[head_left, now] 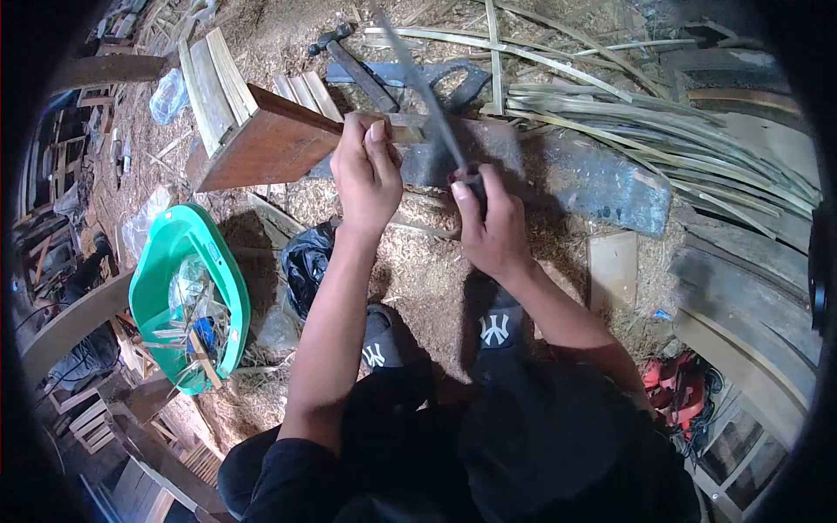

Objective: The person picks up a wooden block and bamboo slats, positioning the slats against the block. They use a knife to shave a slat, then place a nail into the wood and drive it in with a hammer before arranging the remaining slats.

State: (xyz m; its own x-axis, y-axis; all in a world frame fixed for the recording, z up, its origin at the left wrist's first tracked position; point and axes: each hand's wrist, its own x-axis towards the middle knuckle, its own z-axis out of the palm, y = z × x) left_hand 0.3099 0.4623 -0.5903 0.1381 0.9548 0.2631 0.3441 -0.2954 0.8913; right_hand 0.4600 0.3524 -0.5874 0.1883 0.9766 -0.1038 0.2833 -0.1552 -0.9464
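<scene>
My right hand (pixel 495 218) is wrapped round the dark handle of a long, narrow-bladed knife (pixel 427 91). Its blade points up and away, past the top of the view. To its left, my left hand (pixel 370 170) is closed with the thumb on top; I cannot tell what its fingers hold. A short pale strip (pixel 406 135) shows just beyond this fist. The right corner of a wooden piece (pixel 270 144), with a brown board face and pale slats, reaches the left knuckles. Below both hands lies a grey plank (pixel 580 187) on the shavings.
A hammer (pixel 362 74) and a handsaw (pixel 458 83) lie beyond the hands. Long split strips (pixel 602 122) are piled at right. A green tub (pixel 235 288) with scraps stands left, near a black plastic bag (pixel 307 270). A red tool (pixel 676 392) sits lower right.
</scene>
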